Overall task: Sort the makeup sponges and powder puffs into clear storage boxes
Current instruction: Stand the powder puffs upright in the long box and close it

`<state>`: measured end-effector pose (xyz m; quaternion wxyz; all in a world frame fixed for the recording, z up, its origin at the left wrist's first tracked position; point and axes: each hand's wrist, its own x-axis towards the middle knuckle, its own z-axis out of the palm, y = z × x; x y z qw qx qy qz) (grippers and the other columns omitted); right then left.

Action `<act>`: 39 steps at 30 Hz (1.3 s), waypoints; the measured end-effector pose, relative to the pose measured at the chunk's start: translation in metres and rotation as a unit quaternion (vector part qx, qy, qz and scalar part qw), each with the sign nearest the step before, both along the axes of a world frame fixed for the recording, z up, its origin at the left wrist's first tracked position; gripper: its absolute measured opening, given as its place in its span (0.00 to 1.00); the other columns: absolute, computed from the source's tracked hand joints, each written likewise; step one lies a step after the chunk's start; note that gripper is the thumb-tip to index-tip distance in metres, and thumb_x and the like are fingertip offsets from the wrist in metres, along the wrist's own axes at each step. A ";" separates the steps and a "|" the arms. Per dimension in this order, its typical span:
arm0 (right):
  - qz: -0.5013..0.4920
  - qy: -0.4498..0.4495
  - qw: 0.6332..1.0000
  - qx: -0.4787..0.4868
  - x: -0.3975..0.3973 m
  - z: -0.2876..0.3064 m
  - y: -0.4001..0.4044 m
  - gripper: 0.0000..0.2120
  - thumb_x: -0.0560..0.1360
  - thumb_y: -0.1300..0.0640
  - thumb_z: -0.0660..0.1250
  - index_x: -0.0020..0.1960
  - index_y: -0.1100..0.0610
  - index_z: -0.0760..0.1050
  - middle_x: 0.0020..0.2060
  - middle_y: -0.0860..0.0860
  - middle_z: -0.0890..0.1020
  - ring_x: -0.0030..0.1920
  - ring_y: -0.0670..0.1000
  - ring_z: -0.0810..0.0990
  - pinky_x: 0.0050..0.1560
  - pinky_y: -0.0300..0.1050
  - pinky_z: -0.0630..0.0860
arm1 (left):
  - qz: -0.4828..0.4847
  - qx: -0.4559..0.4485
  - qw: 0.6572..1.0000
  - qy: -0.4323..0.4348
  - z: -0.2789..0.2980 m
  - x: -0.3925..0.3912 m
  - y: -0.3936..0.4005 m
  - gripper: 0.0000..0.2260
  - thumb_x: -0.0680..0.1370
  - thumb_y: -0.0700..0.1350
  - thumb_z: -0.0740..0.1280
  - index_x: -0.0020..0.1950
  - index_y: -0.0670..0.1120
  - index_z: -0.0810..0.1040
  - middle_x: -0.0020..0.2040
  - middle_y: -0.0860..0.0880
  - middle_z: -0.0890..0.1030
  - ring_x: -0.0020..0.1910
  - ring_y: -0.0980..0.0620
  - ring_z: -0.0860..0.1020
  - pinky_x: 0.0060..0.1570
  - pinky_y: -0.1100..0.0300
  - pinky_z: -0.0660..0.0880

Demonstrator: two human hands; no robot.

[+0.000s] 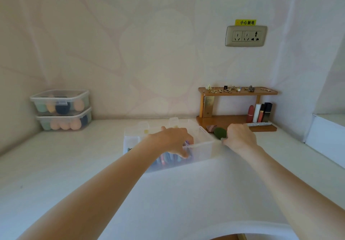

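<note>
Right hand nearest the green puff; fingers curled at its edge, grip not confirmed.
Left hand is curled over the clear box rim, onto puffs inside. Green puff lies at 3 o'clock of box.

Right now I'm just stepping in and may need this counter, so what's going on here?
A person is sorting makeup sponges at a white counter. Their left hand reaches into an open clear box in front of them, which already holds colourful items. Their right hand is at a dark green sponge lying just right of the box; whether it grips it is unclear. Two lidded boxes filled with sponges sit stacked at the far left by the wall.
</note>
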<state>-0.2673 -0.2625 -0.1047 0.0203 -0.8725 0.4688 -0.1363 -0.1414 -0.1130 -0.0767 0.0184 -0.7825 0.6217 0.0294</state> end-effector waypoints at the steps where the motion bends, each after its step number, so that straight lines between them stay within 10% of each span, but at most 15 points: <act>1: 0.005 -0.021 1.000 -0.001 -0.002 0.010 0.000 0.11 0.75 0.52 0.67 0.47 0.60 0.76 0.42 0.55 0.76 0.53 0.57 0.75 0.39 0.45 0.71 | 0.002 -0.005 1.000 0.008 0.000 0.001 0.001 0.18 0.74 0.50 0.68 0.63 0.51 0.72 0.61 0.49 0.73 0.59 0.49 0.72 0.61 0.52 0.61; 4: 0.029 -0.113 0.993 0.029 -0.003 0.044 0.007 0.16 0.73 0.54 0.68 0.31 0.61 0.71 0.30 0.56 0.72 0.37 0.54 0.72 0.27 0.44 0.66 | 0.009 -0.025 0.998 0.063 0.001 0.003 0.003 0.25 0.72 0.49 0.71 0.66 0.52 0.66 0.61 0.52 0.76 0.52 0.52 0.72 0.62 0.52 0.62; 8: 0.126 -0.250 0.955 0.093 0.014 0.058 0.027 0.13 0.71 0.61 0.67 0.35 0.71 0.77 0.34 0.68 0.78 0.37 0.62 0.76 0.39 0.52 0.74 | 0.016 -0.038 0.997 0.069 -0.003 0.004 0.001 0.35 0.71 0.48 0.72 0.71 0.51 0.56 0.62 0.54 0.76 0.53 0.51 0.75 0.61 0.52 0.62; 12: 0.165 -0.216 0.958 0.092 0.028 0.039 0.044 0.21 0.69 0.64 0.65 0.22 0.58 0.60 0.21 0.53 0.62 0.36 0.54 0.63 0.36 0.43 0.62 | 0.032 -0.080 0.992 0.091 -0.014 0.008 0.004 0.32 0.70 0.49 0.72 0.68 0.46 0.60 0.62 0.55 0.77 0.57 0.50 0.77 0.61 0.53 0.62; 22: 0.178 -0.125 0.975 0.045 0.026 0.032 0.050 0.21 0.70 0.60 0.66 0.21 0.57 0.65 0.35 0.55 0.71 0.51 0.56 0.68 0.54 0.51 0.71 | 0.029 -0.102 0.992 0.070 -0.022 0.011 0.004 0.37 0.71 0.50 0.72 0.72 0.47 0.53 0.62 0.50 0.77 0.59 0.45 0.75 0.63 0.51 0.62; 28: 0.190 0.007 0.978 0.089 0.036 0.028 0.054 0.12 0.76 0.57 0.64 0.55 0.62 0.78 0.62 0.58 0.68 0.65 0.59 0.63 0.64 0.55 0.67 | 0.006 -0.099 0.994 0.044 -0.020 0.011 0.007 0.33 0.73 0.51 0.69 0.73 0.51 0.56 0.64 0.49 0.74 0.59 0.46 0.73 0.64 0.50 0.61; 39: 0.227 -0.076 0.968 0.079 0.041 0.036 0.012 0.09 0.74 0.61 0.65 0.41 0.55 0.84 0.51 0.56 0.79 0.57 0.57 0.74 0.60 0.52 0.72 | 0.002 -0.089 0.996 0.005 -0.013 0.015 0.000 0.22 0.69 0.55 0.71 0.60 0.52 0.69 0.54 0.50 0.77 0.60 0.48 0.67 0.61 0.52 0.59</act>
